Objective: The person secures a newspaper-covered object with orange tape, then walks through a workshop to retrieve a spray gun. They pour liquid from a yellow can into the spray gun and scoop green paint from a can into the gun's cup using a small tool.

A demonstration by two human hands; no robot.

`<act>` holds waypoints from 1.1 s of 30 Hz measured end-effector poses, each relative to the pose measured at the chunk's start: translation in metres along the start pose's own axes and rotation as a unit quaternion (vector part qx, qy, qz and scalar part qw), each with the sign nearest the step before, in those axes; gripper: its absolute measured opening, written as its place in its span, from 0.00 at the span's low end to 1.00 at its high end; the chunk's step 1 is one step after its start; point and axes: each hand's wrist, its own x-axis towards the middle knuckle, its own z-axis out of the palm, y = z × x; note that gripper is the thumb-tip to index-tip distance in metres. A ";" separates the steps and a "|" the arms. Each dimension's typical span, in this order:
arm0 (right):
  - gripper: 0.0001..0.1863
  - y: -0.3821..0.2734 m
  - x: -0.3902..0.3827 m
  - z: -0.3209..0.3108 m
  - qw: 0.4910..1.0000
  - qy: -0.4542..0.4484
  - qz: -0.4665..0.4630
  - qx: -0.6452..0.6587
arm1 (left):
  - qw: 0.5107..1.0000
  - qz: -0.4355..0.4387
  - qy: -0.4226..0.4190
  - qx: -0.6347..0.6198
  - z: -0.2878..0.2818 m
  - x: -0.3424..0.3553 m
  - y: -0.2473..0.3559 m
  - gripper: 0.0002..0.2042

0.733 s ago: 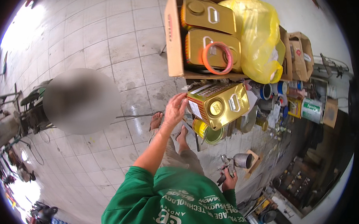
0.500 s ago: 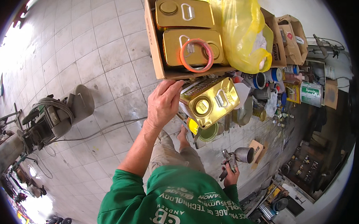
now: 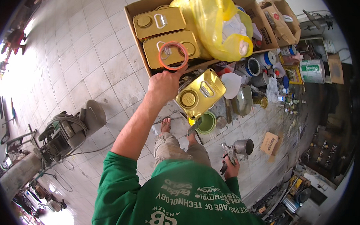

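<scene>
My left hand [image 3: 165, 84] is at the front edge of a cardboard box, its fingers bent. The fingertips meet the lower rim of an orange ring [image 3: 173, 69], like a tape roll, lying on a gold rectangular can [image 3: 152, 54]; what they grip is partly hidden. Just right of this hand stands another gold can [image 3: 203, 94] with a round cap and a folding handle, outside the box. My right hand [image 3: 232, 169], low and to the right, is closed around the handle of a spray gun [image 3: 229, 151] with a grey metal cup [image 3: 243, 147].
The cardboard box [image 3: 261, 48] also holds a yellow plastic bag [image 3: 208, 28]. Right of it are a paper bag [image 3: 284, 25], several paint tins and bottles. A green-rimmed tin [image 3: 207, 122] stands near my feet. A machine with a coiled cable [image 3: 63, 124] stands at left.
My view has shifted, moving the box and cans left in the picture. My left hand has reached forward, its fingertips now meeting the orange ring's rim. The right hand keeps hold of the spray gun.
</scene>
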 end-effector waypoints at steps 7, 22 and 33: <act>0.25 0.022 -0.002 0.005 0.998 0.017 0.006 0.067 | 0.986 -0.051 -0.150 -0.050 -0.029 0.025 0.025 0.36; 0.28 0.072 -0.004 -0.018 0.989 0.043 0.002 0.142 | 0.981 -0.069 -0.171 -0.055 -0.038 0.007 0.032 0.31; 0.27 0.070 0.010 -0.018 0.989 0.049 0.007 0.140 | 0.939 -0.178 -0.285 -0.071 -0.046 0.041 0.042 0.25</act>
